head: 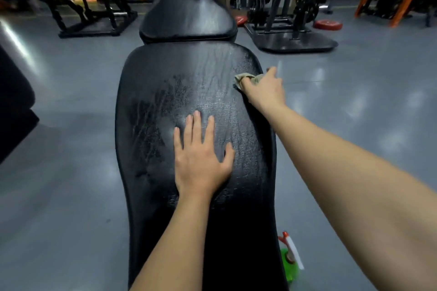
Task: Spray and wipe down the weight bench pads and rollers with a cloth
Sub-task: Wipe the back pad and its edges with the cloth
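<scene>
The long back pad (196, 101) of the black weight bench runs lengthwise straight away from the person, its far end meeting the smaller seat pad (188, 16) beyond. The left hand (201, 158) lies flat on the middle of the pad, fingers spread and pointing up its length. The right hand (264, 87) grips a bunched pale cloth (246, 77) against the pad's far right edge. A green spray bottle (289, 264) stands on the grey floor (71, 196) just beside the bench's near right side, nozzle up.
</scene>
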Available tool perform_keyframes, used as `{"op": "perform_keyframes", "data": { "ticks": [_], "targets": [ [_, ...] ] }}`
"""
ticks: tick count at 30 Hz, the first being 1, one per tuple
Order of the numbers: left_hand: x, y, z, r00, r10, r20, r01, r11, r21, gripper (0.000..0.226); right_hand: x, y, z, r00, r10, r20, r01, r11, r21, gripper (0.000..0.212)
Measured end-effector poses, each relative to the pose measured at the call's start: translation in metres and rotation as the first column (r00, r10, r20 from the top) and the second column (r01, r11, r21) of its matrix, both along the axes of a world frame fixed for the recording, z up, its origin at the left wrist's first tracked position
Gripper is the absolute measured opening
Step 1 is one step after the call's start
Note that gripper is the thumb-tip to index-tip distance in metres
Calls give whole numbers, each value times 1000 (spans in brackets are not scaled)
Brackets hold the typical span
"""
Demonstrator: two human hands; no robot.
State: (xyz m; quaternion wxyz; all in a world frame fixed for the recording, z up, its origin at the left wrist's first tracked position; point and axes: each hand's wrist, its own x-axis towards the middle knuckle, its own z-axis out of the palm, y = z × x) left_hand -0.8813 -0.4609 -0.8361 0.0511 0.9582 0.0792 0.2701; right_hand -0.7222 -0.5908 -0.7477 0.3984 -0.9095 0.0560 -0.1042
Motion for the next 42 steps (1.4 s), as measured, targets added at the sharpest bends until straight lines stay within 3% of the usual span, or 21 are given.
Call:
{"op": "perform_keyframes", "data": {
  "ticks": [5,11,15,21,29,37,42],
  "targets": [
    [3,1,-2,999,5,37,-4,1000,-15,76,-21,-9,-25,997,-57,58,56,998,31,50],
    [0,0,1,1000,20,-2,-20,1000,16,77,-107,-35,-59,999,-30,-29,34,989,146,41],
    [-1,-2,3,999,35,-21,-35,999,23,78,-183,-48,-93,993,27,-117,2,970,245,25],
    [-8,-3,6,998,27,-57,-25,999,31,77,-218,-48,-105,988,54,-144,-8,954,300,33],
    [-7,-4,3,999,16,-30,-16,999,28,76,-174,-35,-97,996,-83,-43,92,938,334,31],
    [1,-3,-2,1000,14,19,-14,1000,24,76,-23,-12,-27,994,-109,2,108,986,128,42],
    [5,-1,-5,1000,8,19,-10,998,59,77,60,-5,13,997,-77,-16,78,981,175,47]
  ]
}}
